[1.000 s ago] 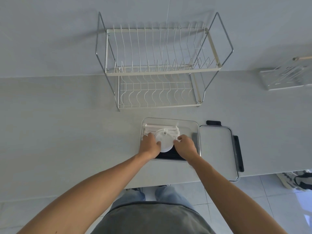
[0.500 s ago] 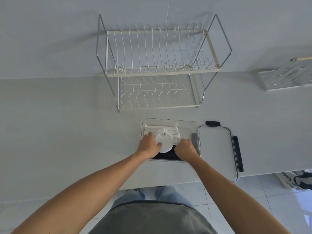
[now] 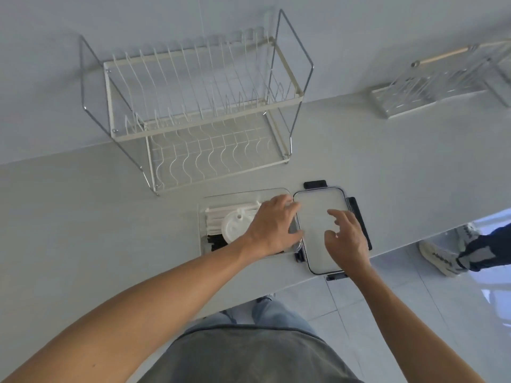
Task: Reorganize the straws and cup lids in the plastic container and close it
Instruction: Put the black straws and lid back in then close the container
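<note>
A clear plastic container (image 3: 203,217) sits on the white counter. Inside lie white straws (image 3: 215,215) at the back, a round white cup lid (image 3: 233,230) over them, and black straws (image 3: 214,244) at the front. My left hand (image 3: 272,225) reaches across the container's right half, fingers spread, touching the left edge of the container lid (image 3: 318,205). That flat lid with black latches lies just right of the container. My right hand (image 3: 345,239) hovers over the lid with fingers apart, holding nothing.
A two-tier wire dish rack (image 3: 193,111) stands behind the container against the wall. A second clear rack (image 3: 442,87) sits at the far right. The counter's front edge runs just below the lid. Another person's shoes (image 3: 442,255) stand on the floor at right.
Both hands left the cup lid and straws and moved right, to the container lid. The camera view has tilted and shifted.
</note>
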